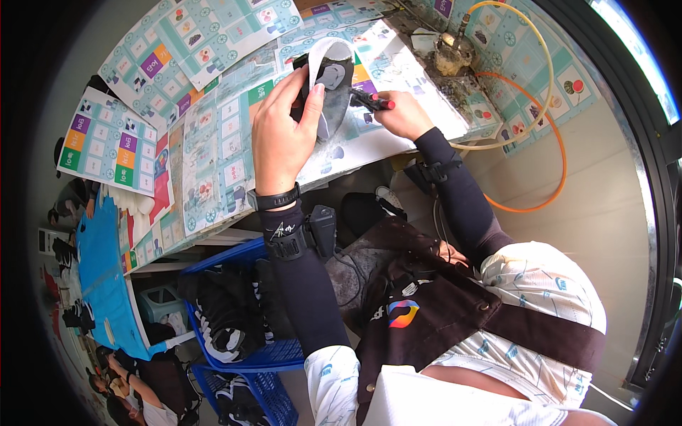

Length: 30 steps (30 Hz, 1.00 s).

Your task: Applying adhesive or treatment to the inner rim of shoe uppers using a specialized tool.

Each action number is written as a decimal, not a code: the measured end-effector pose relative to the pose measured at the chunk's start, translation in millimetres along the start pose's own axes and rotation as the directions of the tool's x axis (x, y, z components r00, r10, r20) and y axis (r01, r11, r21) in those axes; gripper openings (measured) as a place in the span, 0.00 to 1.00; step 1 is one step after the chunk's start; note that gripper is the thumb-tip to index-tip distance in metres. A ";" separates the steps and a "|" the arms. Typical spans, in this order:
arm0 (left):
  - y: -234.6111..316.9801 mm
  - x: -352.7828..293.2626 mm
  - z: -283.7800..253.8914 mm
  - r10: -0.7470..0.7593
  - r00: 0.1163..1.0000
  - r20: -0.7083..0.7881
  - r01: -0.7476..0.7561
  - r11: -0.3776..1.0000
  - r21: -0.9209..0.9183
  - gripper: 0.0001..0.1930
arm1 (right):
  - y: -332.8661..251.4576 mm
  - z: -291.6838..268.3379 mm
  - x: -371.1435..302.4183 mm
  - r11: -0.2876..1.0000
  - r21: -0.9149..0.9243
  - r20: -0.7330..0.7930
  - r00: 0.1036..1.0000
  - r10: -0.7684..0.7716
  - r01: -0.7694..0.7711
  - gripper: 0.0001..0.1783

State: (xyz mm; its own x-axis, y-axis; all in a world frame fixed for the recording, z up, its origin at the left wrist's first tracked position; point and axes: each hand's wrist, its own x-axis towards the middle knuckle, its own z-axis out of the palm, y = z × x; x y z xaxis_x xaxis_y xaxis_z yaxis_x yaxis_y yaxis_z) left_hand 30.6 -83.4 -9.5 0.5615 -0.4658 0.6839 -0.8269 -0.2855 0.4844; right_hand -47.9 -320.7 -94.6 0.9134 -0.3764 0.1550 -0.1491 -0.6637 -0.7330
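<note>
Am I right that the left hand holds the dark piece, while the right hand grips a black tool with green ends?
Not quite: the black tool in the right hand has red ends, not green, as the head view shows; the left hand does hold the dark piece.

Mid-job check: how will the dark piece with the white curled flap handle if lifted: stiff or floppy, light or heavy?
The dark piece is probably light, being slim enough for the left hand to hold in a pinch. Its white flap looks bendy, arching over in a smooth curl, and may spring if released.
</note>
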 end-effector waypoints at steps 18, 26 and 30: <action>0.8 -7.5 -2.9 -0.001 1.000 -0.010 0.000 1.000 -0.009 0.22 | 1.2 5.0 -1.5 0.997 -0.047 0.155 0.987 -0.051 0.059 0.17; -0.6 -10.8 -2.7 -0.005 1.000 -0.022 0.005 1.000 -0.012 0.22 | -1.4 6.6 -4.4 0.999 0.010 0.222 0.974 -0.049 0.048 0.14; -0.9 -11.2 -1.6 -0.004 1.000 -0.015 0.003 1.000 -0.017 0.22 | -2.6 7.0 -4.6 0.999 0.006 0.252 0.966 -0.049 0.049 0.13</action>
State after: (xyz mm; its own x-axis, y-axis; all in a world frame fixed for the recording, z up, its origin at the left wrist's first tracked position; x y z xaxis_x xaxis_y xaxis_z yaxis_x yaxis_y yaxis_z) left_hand 25.2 -76.6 -16.7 0.5649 -0.4525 0.6901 -0.8244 -0.2725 0.4961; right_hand -49.1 -312.8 -98.1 0.9856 -0.1682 0.0183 -0.1021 -0.6774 -0.7285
